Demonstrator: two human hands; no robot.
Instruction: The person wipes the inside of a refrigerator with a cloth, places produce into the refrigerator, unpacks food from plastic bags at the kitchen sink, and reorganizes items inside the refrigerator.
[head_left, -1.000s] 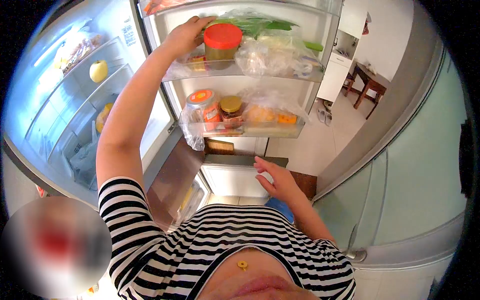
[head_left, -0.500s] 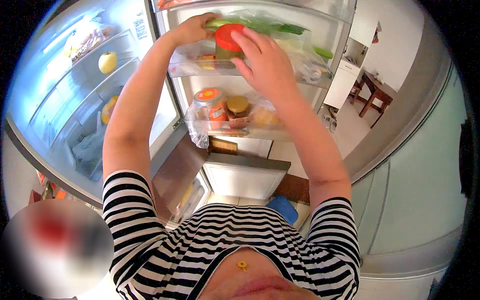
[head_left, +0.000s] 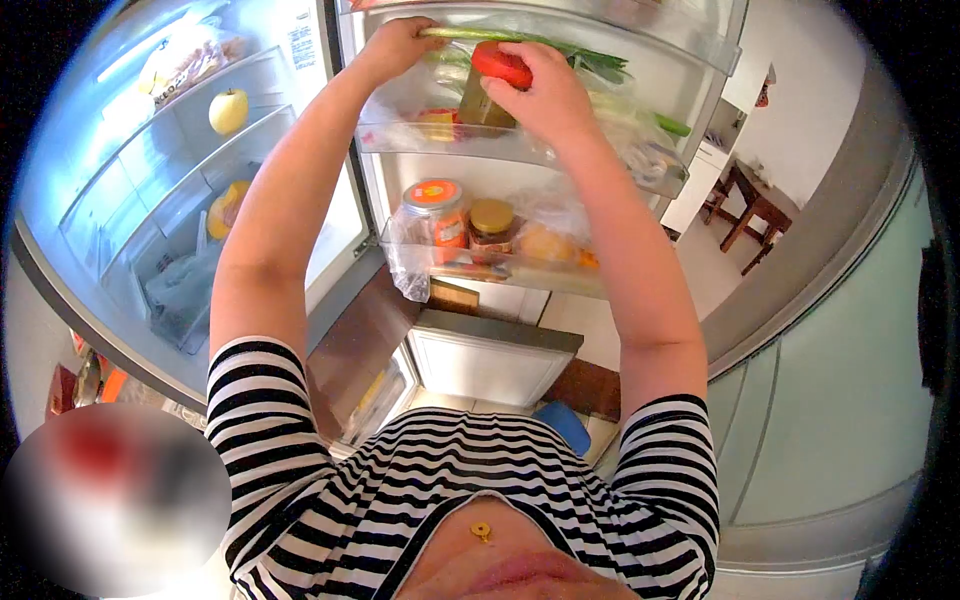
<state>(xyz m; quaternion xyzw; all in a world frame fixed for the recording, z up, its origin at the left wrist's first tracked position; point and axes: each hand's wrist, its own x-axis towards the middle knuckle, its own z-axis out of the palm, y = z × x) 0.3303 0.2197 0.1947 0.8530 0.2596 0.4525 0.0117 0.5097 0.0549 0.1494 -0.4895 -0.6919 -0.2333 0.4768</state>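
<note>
In the upper door shelf of the fridge, my right hand [head_left: 553, 98] is closed around the red lid [head_left: 500, 66] of a jar [head_left: 486, 102], which stands slightly tilted. My left hand [head_left: 398, 48] reaches to the shelf's left end, its fingers closed on the pale stalk end of some green onions [head_left: 595, 62]. The long green leaves stretch behind the jar to the right. Around them lie clear plastic bags [head_left: 640, 125], partly covered by my right hand. Part of the jar's body is hidden by the shelf front.
A lower door shelf [head_left: 560, 275] carries an orange-labelled jar [head_left: 436, 215], a gold-lidded jar [head_left: 491, 228] and bagged items. Inside the fridge at left are a yellow apple [head_left: 229, 111] and several bags. Below, a lower compartment door [head_left: 490, 360] stands ajar.
My right hand has closed on the red lid, and the jar now tilts. My left hand has taken hold of the green onions' stalk end. The view has shifted slightly.
</note>
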